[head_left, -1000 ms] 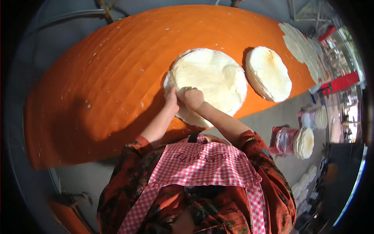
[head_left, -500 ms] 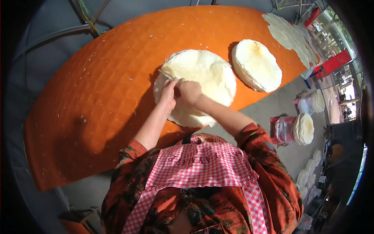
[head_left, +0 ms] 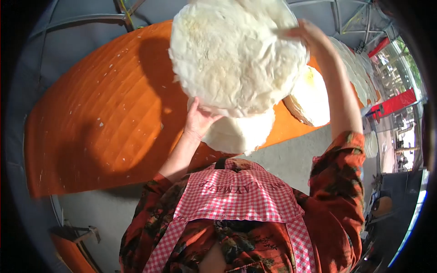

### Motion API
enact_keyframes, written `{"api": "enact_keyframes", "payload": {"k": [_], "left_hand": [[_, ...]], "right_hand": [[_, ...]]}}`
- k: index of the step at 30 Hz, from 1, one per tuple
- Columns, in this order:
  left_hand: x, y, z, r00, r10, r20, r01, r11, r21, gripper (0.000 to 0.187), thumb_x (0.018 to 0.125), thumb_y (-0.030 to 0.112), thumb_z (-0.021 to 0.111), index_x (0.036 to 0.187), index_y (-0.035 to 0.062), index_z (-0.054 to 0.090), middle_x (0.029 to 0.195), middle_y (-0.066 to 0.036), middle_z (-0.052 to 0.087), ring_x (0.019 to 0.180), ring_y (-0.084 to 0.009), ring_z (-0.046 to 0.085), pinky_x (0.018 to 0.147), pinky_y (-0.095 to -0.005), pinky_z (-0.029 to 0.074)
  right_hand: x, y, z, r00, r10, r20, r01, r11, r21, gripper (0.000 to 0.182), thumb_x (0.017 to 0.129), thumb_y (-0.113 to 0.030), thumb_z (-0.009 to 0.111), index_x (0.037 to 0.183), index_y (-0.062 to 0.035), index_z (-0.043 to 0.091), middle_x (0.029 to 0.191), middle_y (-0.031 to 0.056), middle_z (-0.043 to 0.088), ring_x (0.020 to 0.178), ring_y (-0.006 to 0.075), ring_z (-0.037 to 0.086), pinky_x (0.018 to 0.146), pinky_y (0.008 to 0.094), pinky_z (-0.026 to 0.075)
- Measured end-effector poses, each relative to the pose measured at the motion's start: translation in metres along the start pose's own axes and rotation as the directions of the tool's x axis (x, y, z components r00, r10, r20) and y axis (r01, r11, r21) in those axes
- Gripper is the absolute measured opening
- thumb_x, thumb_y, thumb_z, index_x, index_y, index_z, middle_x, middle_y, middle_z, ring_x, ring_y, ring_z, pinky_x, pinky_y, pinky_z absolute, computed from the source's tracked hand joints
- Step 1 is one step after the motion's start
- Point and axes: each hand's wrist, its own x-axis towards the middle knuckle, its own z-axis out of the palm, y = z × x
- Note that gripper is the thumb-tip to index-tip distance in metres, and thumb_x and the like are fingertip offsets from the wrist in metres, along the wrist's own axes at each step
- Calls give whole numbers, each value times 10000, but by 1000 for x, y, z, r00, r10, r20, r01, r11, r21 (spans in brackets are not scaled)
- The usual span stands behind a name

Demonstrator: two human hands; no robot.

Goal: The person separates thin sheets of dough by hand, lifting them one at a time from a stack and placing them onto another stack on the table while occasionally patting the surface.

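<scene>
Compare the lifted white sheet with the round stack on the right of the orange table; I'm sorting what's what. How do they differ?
The lifted sheet is held up in the air between the left hand and right hand; the stack lies on the orange table. The sheet looks wider and crinkled; the stack looks smaller and smoother on top, with a yellowish patch. Both are round and whitish.

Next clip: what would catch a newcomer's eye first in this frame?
The large white round sheet lifted up toward the camera fills the top centre, with the right hand at its upper right edge and the left hand under its lower edge. Beneath it lies a stack of white rounds on the orange quilted cloth, with a second stack to the right.
</scene>
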Motion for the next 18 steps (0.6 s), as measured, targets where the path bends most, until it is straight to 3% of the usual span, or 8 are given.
{"api": "enact_keyframes", "payload": {"k": [1, 2, 3, 6, 7, 10, 15, 18], "left_hand": [[-5, 7, 12, 994, 90, 59, -92, 995, 32, 670, 821, 369, 645, 1362, 99, 355, 1350, -124, 444, 1255, -331, 407, 1029, -604, 288], [-9, 11, 18, 977, 177, 119, -184, 981, 59, 671, 821, 341, 644, 1361, 70, 354, 1379, -133, 426, 1276, -326, 391, 1055, -558, 290], [-8, 16, 12, 976, 189, 106, -193, 981, 29, 528, 839, 217, 608, 1287, 8, 424, 1285, -158, 504, 1214, -318, 459, 1036, -490, 357], [7, 12, -45, 978, 83, -192, -50, 984, 169, 486, 843, 173, 597, 1263, -12, 438, 1236, -173, 535, 1156, -331, 506, 991, -498, 404], [13, 5, -77, 963, 59, -264, -19, 988, 151, 452, 844, 129, 586, 1246, -26, 448, 1211, -189, 546, 1118, -340, 531, 948, -490, 443], [9, -8, -114, 902, 113, -417, 10, 960, 281, 429, 848, 102, 575, 1235, -35, 454, 1216, -195, 541, 1100, -327, 545, 935, -475, 454], [1, -6, -94, 917, 79, -391, 30, 964, 265, 299, 831, 81, 604, 1101, -28, 535, 1065, -146, 601, 1023, -332, 580, 926, -474, 455], [1, -14, -88, 857, 223, -465, 0, 901, 434, 312, 825, 69, 617, 1106, -31, 527, 1086, -142, 591, 1034, -321, 579, 915, -476, 465]], "right_hand": [[-20, 12, 18, 994, -105, -27, 106, 994, 41, 338, 790, -54, 629, 1107, 50, 573, 999, 147, 647, 850, 206, 650, 736, 322, 537], [-20, 34, 13, 980, 197, -20, -190, 965, 182, 325, 805, -66, 624, 1086, 92, 581, 1019, 165, 644, 887, 213, 647, 749, 324, 537], [1, 96, 0, 973, 223, 57, -230, 935, 271, 326, 813, -75, 607, 1074, 119, 584, 1032, 170, 642, 904, 234, 642, 775, 339, 532], [-28, 192, 36, 911, 410, -41, -375, 867, 329, 330, 833, -82, 577, 1118, 83, 575, 1091, 167, 621, 1022, 260, 585, 893, 400, 481], [-20, 262, 33, 849, 491, 196, -521, 713, 469, 346, 866, -158, 574, 1154, 34, 577, 1120, 166, 610, 1040, 272, 576, 898, 431, 470], [-62, 328, 63, 675, 715, 183, -712, 566, 416, 348, 880, -198, 508, 1184, -35, 551, 1045, 130, 621, 938, 291, 619, 763, 467, 553], [-80, 325, 103, 749, 658, -71, -549, 677, 489, 303, 808, -108, 632, 1074, 22, 564, 964, 132, 633, 842, 261, 632, 704, 418, 559], [-71, 346, 101, 910, 295, -289, -182, 914, 362, 301, 774, -94, 678, 1024, 35, 570, 914, 126, 643, 783, 246, 633, 653, 375, 546]]}}
